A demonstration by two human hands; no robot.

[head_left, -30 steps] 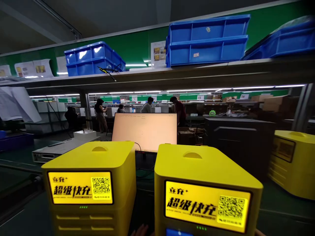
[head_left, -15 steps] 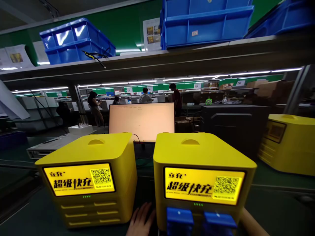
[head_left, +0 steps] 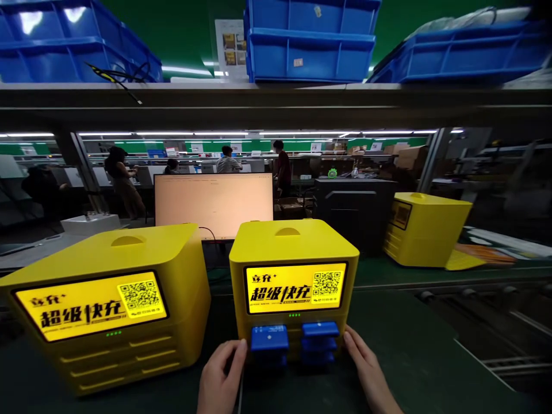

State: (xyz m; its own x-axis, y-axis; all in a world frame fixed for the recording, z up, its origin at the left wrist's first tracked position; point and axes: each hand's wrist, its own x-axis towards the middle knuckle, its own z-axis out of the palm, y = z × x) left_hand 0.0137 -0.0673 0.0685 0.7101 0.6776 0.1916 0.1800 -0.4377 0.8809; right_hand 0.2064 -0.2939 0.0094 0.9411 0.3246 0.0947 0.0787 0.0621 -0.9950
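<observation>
A: Listing, left to right. Item one?

B: Yellow charging box (head_left: 103, 305), far left on the table (head_left: 414, 356). Screen lit, its slots flush and nothing sticking out.

A: Next?

B: Left hand (head_left: 219, 376), flat against the lower left corner of the middle yellow box (head_left: 293, 282). Fingers (head_left: 235, 353) loosely spread, gripping nothing, just touching the casing beside the left blue power bank (head_left: 269, 339).

A: And that middle box?

B: Screen lit, green lights under it. Blue power banks stick out of its front slots in two columns, the right blue power bank (head_left: 319, 329) topping the other stack. They look only part way in, so I judge seating them flush is what remains.

A: Right side?

B: Right hand (head_left: 366, 368), mirror of the other, fingers open and resting at the box's lower right corner, holding nothing.

A: Beyond?

B: Third yellow box (head_left: 425, 230), well apart, further back. Behind everything, a monitor (head_left: 213, 204); overhead, blue bins (head_left: 310, 40) on a shelf.
</observation>
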